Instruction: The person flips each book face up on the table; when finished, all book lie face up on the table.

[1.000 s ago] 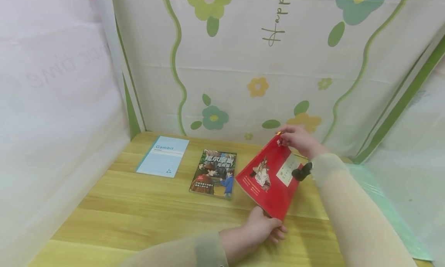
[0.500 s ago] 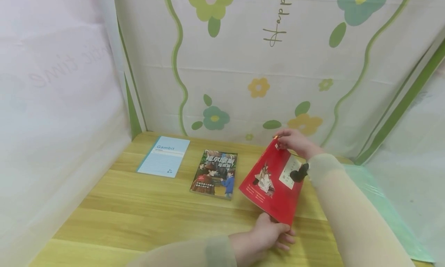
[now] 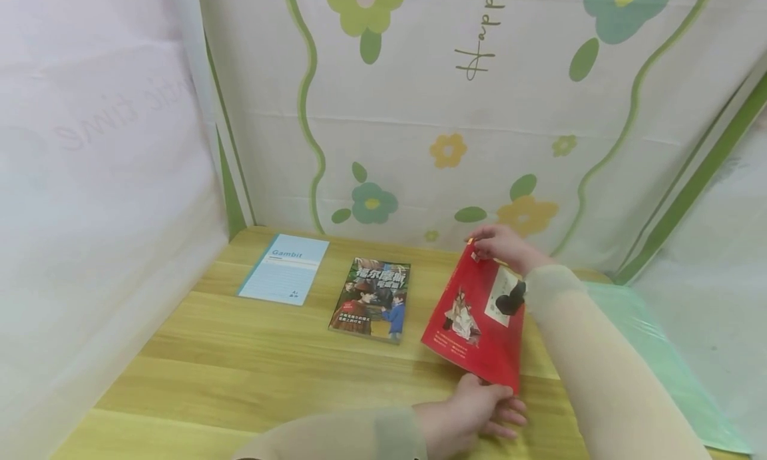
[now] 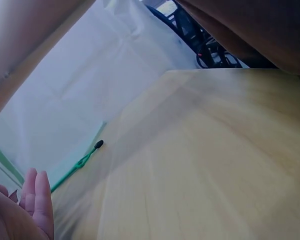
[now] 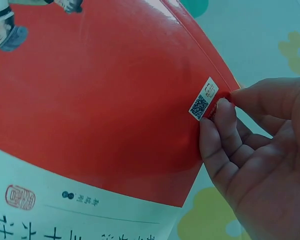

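Note:
A red paperback book (image 3: 494, 357) with a white title panel is held tilted above the right part of the table. My right hand (image 3: 506, 248) pinches its top corner by the spine. In the right wrist view, thumb and fingertips of that hand (image 5: 265, 150) meet at the corner beside a small QR code label (image 5: 203, 99). At the bottom edge, my left hand (image 3: 470, 410) grips the book between the thumb and fingers, which reach out beneath it. The left wrist view shows part of this hand (image 4: 32, 210) at its lower left; the book is out of sight there.
Left of the red book lies a comic-style book (image 3: 370, 300) with a dark illustrated cover. Further left is a light blue notebook (image 3: 283, 270). A translucent green sheet or folder (image 3: 653, 353) lies along the right edge. Flowered white curtains (image 3: 383, 100) enclose the wooden table (image 3: 240, 367).
The red book has turned more upright and shifted slightly right. My left hand has moved right and down with its bottom edge; my right hand has come slightly left and down.

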